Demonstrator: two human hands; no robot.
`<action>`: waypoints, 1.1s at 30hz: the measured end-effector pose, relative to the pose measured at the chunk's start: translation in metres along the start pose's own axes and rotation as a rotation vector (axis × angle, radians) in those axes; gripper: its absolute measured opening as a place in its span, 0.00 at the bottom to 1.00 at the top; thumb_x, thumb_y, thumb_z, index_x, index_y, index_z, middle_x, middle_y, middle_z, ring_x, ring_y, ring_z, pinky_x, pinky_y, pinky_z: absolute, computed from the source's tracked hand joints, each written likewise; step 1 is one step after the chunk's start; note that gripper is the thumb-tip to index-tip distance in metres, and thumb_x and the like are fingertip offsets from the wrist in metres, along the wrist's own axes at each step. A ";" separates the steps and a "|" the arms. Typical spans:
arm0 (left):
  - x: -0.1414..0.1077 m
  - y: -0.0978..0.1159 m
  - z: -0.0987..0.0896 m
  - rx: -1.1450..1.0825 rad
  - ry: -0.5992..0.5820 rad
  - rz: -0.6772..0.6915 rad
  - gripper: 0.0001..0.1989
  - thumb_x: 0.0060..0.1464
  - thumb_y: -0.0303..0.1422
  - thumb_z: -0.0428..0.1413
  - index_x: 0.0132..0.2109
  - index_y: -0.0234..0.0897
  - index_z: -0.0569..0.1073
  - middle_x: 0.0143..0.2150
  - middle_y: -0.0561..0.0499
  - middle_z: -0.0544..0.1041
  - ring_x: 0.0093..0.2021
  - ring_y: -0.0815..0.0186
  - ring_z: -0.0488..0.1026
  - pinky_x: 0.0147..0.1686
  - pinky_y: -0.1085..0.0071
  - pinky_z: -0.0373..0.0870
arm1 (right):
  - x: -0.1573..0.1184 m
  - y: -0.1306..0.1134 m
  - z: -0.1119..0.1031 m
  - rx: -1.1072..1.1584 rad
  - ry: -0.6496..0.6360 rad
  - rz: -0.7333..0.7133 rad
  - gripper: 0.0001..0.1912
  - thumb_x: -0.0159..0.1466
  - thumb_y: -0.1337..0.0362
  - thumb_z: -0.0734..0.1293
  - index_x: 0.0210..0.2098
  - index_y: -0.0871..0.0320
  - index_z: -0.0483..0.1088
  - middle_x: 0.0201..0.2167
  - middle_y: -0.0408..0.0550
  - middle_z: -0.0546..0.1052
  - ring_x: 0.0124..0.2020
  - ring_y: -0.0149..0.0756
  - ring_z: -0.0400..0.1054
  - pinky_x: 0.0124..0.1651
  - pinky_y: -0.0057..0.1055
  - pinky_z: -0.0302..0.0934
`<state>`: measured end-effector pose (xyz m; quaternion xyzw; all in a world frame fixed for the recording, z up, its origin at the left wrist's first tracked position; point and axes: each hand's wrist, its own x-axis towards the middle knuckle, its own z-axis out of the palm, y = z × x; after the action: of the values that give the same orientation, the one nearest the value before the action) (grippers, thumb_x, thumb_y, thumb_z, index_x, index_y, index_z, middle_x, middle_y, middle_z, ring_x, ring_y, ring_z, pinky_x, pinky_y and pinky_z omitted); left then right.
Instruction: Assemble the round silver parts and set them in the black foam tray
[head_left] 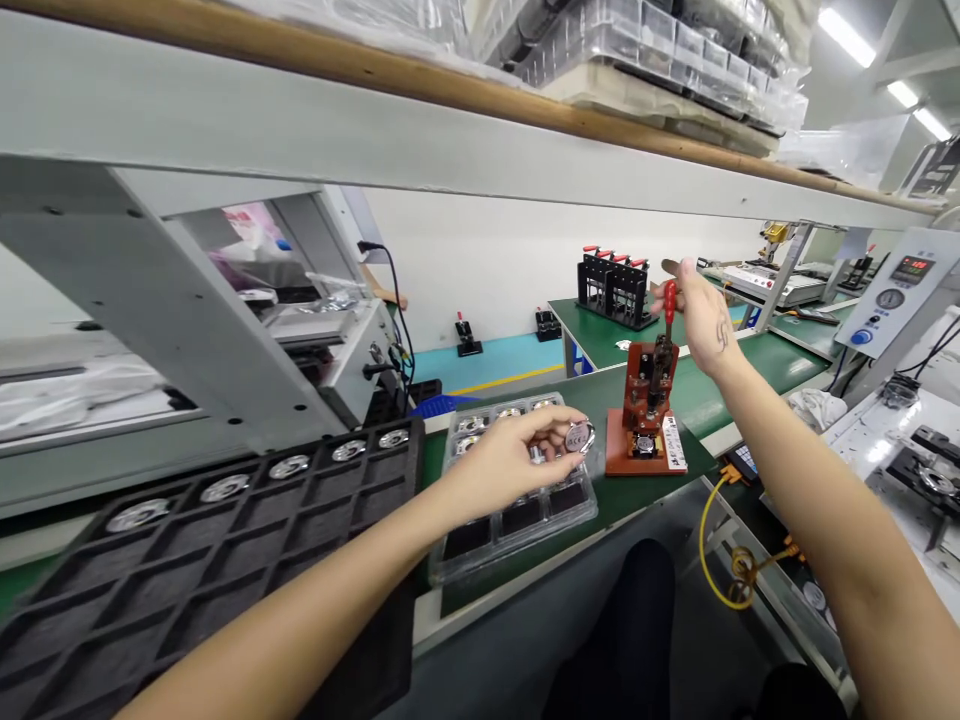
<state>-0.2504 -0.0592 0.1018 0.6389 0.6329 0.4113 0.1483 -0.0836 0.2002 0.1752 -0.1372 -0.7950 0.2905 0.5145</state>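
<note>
My left hand (536, 445) is closed on a round metal watch case (578, 436), its printed back facing me. It hovers over a clear plastic tray (517, 545), whose back row holds similar round metal parts; the hand hides some of its compartments. To the right, my right hand (701, 315) has its fingers around the red lever handle (670, 303) of a small clamp fixture. The handle stands upright. The fixture (630, 440) has a reddish-brown base and upright plate, with a small square part (645, 445) seated under its plunger.
A black compartment tray (300, 510) at left has round metal parts along its back row. Behind the fixture stands a black jig (615, 290) with several red-handled levers. A control box (892, 290) and a yellow air hose (705, 550) are at right. A loaded shelf (480, 140) crosses overhead.
</note>
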 end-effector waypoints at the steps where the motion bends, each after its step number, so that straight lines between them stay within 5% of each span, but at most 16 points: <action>1: -0.003 -0.001 0.000 0.015 0.006 0.002 0.20 0.58 0.42 0.63 0.54 0.40 0.80 0.41 0.50 0.82 0.38 0.63 0.78 0.41 0.67 0.79 | -0.016 -0.012 0.000 0.006 0.031 -0.027 0.39 0.78 0.36 0.49 0.55 0.58 0.79 0.40 0.51 0.83 0.40 0.39 0.80 0.51 0.40 0.73; 7: -0.011 -0.001 0.005 0.104 0.010 0.062 0.18 0.59 0.40 0.60 0.54 0.40 0.79 0.41 0.51 0.82 0.36 0.63 0.77 0.40 0.66 0.77 | -0.113 -0.019 -0.001 -0.059 0.066 -0.212 0.25 0.80 0.51 0.56 0.38 0.53 0.80 0.42 0.50 0.85 0.52 0.45 0.80 0.62 0.47 0.69; 14: -0.005 0.018 0.034 0.127 -0.014 0.219 0.16 0.59 0.34 0.60 0.54 0.42 0.77 0.43 0.50 0.82 0.37 0.62 0.78 0.42 0.64 0.76 | -0.132 -0.004 0.004 -0.147 -0.027 -0.153 0.23 0.80 0.53 0.55 0.44 0.52 0.81 0.50 0.52 0.84 0.65 0.49 0.74 0.70 0.52 0.65; 17: -0.008 0.025 0.042 0.183 -0.026 0.287 0.17 0.61 0.33 0.60 0.56 0.41 0.74 0.44 0.48 0.81 0.38 0.61 0.78 0.41 0.64 0.76 | -0.142 -0.009 -0.003 -0.195 -0.093 -0.186 0.20 0.80 0.57 0.56 0.54 0.51 0.79 0.61 0.52 0.80 0.71 0.50 0.67 0.74 0.55 0.60; 20: -0.012 0.029 0.047 0.249 -0.032 0.327 0.18 0.63 0.33 0.60 0.59 0.41 0.72 0.46 0.47 0.80 0.39 0.61 0.79 0.40 0.65 0.76 | -0.159 -0.021 -0.007 -0.241 -0.003 -0.175 0.18 0.78 0.58 0.60 0.61 0.51 0.75 0.68 0.54 0.73 0.75 0.52 0.61 0.76 0.58 0.54; 23: -0.013 0.032 0.051 0.304 -0.023 0.363 0.20 0.63 0.32 0.60 0.61 0.41 0.71 0.48 0.47 0.81 0.39 0.60 0.80 0.40 0.65 0.77 | -0.180 -0.040 -0.006 -0.171 0.090 -0.020 0.14 0.77 0.57 0.63 0.54 0.50 0.79 0.59 0.55 0.78 0.64 0.51 0.71 0.68 0.53 0.64; 26: -0.013 0.035 0.053 0.341 -0.027 0.386 0.19 0.64 0.32 0.60 0.61 0.40 0.71 0.47 0.47 0.81 0.39 0.60 0.80 0.40 0.65 0.77 | -0.198 -0.057 -0.002 0.055 -0.054 0.231 0.14 0.77 0.53 0.64 0.48 0.51 0.80 0.42 0.50 0.82 0.45 0.44 0.78 0.51 0.42 0.73; 29: -0.013 0.039 0.056 0.356 -0.021 0.408 0.17 0.64 0.33 0.58 0.59 0.40 0.71 0.46 0.46 0.81 0.40 0.59 0.80 0.39 0.65 0.78 | -0.208 -0.066 -0.001 0.184 -0.140 0.394 0.17 0.76 0.49 0.65 0.47 0.51 0.81 0.30 0.45 0.79 0.33 0.39 0.75 0.40 0.35 0.72; 33: -0.015 0.045 0.058 0.356 -0.016 0.410 0.16 0.64 0.33 0.58 0.58 0.39 0.72 0.46 0.46 0.81 0.41 0.59 0.80 0.40 0.64 0.78 | -0.213 -0.068 -0.005 0.248 -0.152 0.470 0.17 0.73 0.47 0.68 0.47 0.51 0.82 0.27 0.43 0.77 0.29 0.37 0.72 0.36 0.33 0.69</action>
<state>-0.1761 -0.0609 0.0930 0.7731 0.5514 0.3099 -0.0480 0.0184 0.0379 0.0608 -0.2316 -0.7363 0.5063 0.3846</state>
